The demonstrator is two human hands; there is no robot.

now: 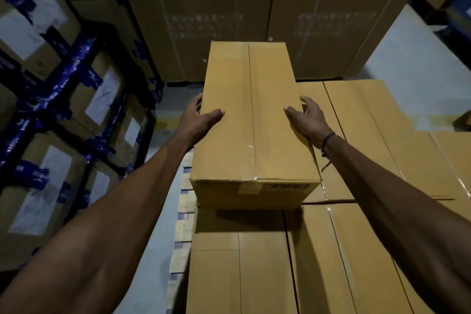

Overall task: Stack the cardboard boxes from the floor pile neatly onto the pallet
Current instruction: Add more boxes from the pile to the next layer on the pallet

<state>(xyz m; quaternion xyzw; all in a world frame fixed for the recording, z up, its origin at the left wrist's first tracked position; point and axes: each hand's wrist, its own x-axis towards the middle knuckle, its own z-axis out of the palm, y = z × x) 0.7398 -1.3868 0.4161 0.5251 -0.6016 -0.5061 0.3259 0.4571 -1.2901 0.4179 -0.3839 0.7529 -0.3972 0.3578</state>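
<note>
Box going onto the pallet stack.
Gripped by left hand [201, 116] and right hand [307, 117] on opposite long sides, cardboard box [252, 125] at pallet [184, 214] left edge, long axis pointing away.

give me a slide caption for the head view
Both hands, left hand and right hand, grip a tan taped cardboard box atop the stacked boxes.

Box label [285, 187] print too blurred to read.
</note>
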